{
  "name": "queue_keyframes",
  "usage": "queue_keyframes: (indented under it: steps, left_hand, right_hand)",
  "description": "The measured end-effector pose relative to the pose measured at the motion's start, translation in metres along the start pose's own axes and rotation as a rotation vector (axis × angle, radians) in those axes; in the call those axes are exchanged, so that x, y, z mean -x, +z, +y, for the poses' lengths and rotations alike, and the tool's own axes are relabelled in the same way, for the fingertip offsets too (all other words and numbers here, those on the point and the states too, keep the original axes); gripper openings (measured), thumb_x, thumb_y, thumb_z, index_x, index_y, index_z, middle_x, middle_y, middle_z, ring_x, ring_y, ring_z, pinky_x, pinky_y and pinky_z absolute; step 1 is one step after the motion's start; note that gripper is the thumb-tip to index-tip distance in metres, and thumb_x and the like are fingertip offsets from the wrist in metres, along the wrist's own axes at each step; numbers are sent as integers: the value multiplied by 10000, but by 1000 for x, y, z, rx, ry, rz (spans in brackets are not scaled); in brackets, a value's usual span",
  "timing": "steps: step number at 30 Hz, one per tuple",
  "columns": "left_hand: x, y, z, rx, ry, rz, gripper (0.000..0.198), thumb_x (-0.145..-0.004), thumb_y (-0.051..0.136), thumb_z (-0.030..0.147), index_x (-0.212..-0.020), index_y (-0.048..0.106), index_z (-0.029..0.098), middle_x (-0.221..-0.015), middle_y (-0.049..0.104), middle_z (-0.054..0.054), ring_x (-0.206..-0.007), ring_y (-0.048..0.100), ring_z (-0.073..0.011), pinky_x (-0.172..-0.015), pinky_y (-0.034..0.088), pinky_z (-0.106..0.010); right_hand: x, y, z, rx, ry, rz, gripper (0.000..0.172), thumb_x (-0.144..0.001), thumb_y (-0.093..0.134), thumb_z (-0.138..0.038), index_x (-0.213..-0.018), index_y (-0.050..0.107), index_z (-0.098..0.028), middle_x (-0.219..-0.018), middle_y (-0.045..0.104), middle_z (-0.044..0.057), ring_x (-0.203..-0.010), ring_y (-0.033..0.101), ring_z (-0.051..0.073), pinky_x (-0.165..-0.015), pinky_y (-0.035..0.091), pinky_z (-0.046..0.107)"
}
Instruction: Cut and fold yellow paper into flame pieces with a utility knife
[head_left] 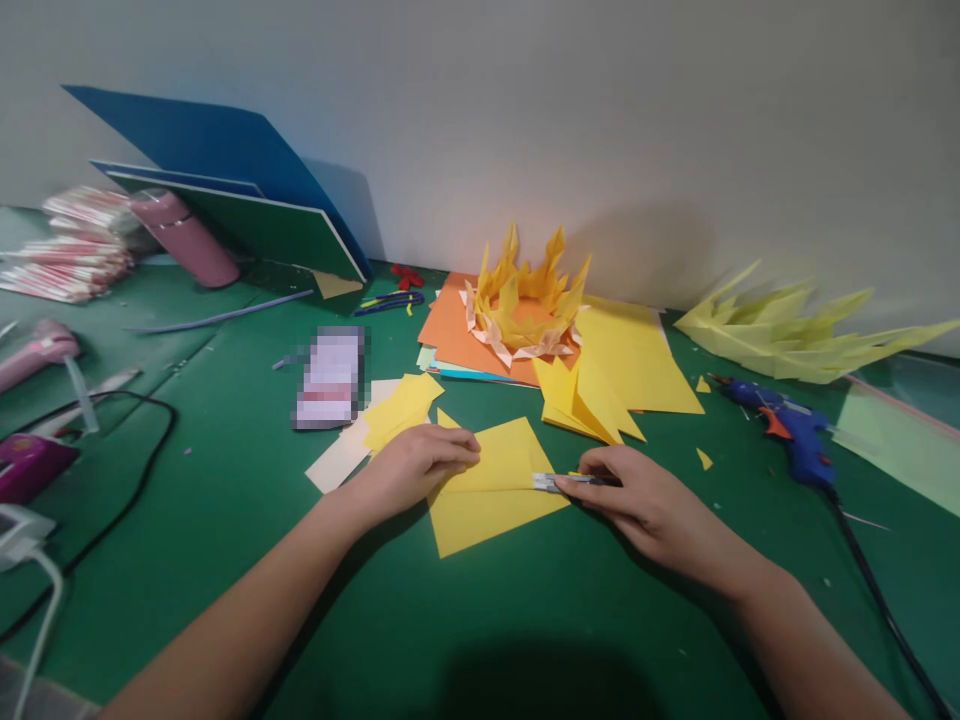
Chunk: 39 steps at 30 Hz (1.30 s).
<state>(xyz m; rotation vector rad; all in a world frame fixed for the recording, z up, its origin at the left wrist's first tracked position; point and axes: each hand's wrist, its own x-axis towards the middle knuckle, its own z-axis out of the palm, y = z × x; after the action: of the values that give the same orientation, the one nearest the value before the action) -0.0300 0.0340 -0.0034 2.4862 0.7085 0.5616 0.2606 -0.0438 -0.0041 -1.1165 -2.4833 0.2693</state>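
Observation:
A folded sheet of yellow paper (495, 520) lies on the green table in front of me. My left hand (420, 460) presses on its left part, fingers held together against the upper layer. In my right hand (637, 500) is a craft knife (546, 482), gripped with the thumb and fingers. Its metal end lies at the fold along the paper's right side. Just left of my left hand are smaller yellow paper pieces (405, 405) on pale strips (341, 455). Behind my right hand stand folded yellow pieces (570, 405).
An orange-yellow paper crown (529, 300) rests on stacked coloured sheets (457, 335). At right are a pale yellow paper crown (795, 340) and a blue glue gun (787, 430) with its cord. A phone (330, 375), pink bottle (187, 240), blue board (202, 130) and black cable (142, 485) are left.

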Motion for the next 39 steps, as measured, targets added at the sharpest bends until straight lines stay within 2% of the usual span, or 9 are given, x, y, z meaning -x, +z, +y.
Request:
queue_keyframes:
  steps: [8,17,22,27,32,39]
  left_hand:
    - [0,-1,-2,32,-43,-9,239,-932,483,229,-938,721,210,-1014,731,-25,-881,689,-146,-796,524,-255]
    - [1,1,-6,51,-66,-14,235,-918,494,205,-962,725,211,-1055,728,-31,-927,687,-153,-850,525,-276]
    - [0,0,-2,21,-30,-16,244,-929,473,199,-970,714,198,-1031,715,-57,-899,669,-157,-817,522,-289]
    - [0,-5,4,-76,66,-59,324,-931,400,118,-970,710,201,-1000,669,-90,-930,605,-184,-814,491,-339]
    - [0,-9,7,-32,3,-136,204,-898,525,180,-1017,689,206,-1050,631,-81,-977,573,-200,-872,456,-366]
    - [-2,-10,7,-29,-36,-179,206,-887,556,189,-1052,677,212,-1083,615,-77,-1003,561,-207,-889,443,-374]
  right_hand:
    - [8,2,0,12,18,-18,411,-949,370,-131,-1272,560,-299,-956,589,97,-818,551,183,-696,488,327]
    - [6,9,-12,77,33,-50,424,-944,357,-137,-1313,533,-251,-914,602,104,-765,543,197,-653,451,304]
    - [7,9,-12,109,38,-45,409,-953,348,-160,-1290,555,-265,-893,612,94,-737,542,188,-630,435,289]
    - [6,8,-8,140,36,8,388,-965,338,-189,-1258,582,-258,-878,622,96,-736,552,192,-631,437,290]
    - [1,11,-10,159,15,26,373,-955,367,-169,-1248,587,-239,-886,626,91,-757,548,191,-655,435,294]
    - [0,11,-14,150,25,-44,389,-949,371,-151,-1276,559,-245,-892,603,86,-754,533,187,-653,427,294]
